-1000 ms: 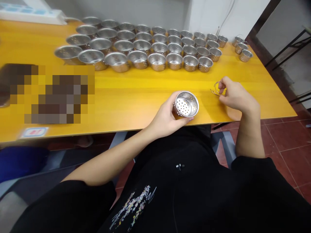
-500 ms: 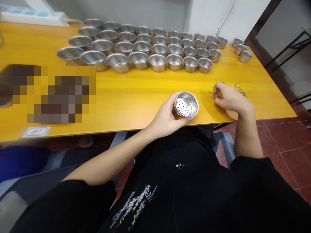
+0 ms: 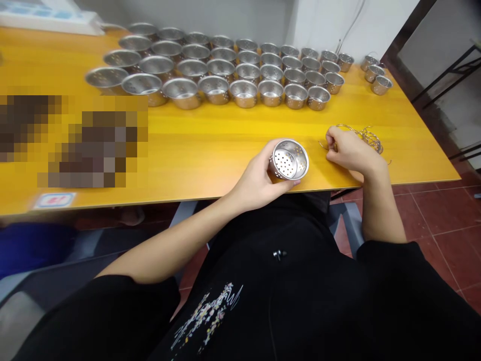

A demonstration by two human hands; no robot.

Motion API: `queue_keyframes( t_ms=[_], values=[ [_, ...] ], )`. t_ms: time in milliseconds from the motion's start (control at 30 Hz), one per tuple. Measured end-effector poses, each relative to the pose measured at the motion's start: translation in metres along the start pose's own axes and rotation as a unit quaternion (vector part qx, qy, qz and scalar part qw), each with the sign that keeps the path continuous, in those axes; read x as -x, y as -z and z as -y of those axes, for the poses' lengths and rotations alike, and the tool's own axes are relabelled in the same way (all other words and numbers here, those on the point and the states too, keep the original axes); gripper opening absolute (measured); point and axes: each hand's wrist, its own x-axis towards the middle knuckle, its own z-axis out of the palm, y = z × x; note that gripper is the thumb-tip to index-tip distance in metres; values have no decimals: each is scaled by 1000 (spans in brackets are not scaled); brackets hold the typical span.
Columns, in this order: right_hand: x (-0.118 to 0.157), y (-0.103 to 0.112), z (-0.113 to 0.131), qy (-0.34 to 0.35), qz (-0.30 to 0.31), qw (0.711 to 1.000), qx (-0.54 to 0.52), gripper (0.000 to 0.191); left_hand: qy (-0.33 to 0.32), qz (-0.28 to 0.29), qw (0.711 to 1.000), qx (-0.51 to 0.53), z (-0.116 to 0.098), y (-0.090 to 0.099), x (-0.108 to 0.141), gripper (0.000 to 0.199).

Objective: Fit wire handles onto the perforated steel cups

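My left hand [image 3: 259, 178] is wrapped round a small perforated metal cup [image 3: 284, 163], tilted so its holed bottom and inner wall show. The cup is close to the table's front edge. To the right, my right hand [image 3: 347, 148] is closed in a pinch on a thin curved metal wire [image 3: 322, 144], whose end sticks out left of the fingers. Just behind that hand lies a tangled pile of similar wire loops [image 3: 372, 139], partly covered by the hand and wrist.
Rows of perforated metal cups [image 3: 245, 94] stand along the back of the yellow table [image 3: 195, 160]. A few more cups [image 3: 382, 85] are at the back right corner. A white power strip [image 3: 52, 21] lies far left, with blurred-out dark items and a label [image 3: 55, 200] nearer.
My right hand has shifted slightly left, drawing the wire a little away from the pile, which shows more. My left hand still holds the cup in nearly the same place.
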Motion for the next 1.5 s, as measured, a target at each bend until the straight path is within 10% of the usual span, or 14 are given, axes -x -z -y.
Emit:
queue_keyframes(
  t_ms=[633,1000,1500],
  values=[
    [-13,-13,-10,106,-84,876,-464,75,-13,5,1000,3,1,0,-1,85],
    [-13,-4,22,154,-2,881,-447,56,-1,7,1000,-5,3,2,1,86],
    [-44,20,55,135,-112,874,-453,37,-14,23,999,-20,8,3,3,92]
  ],
)
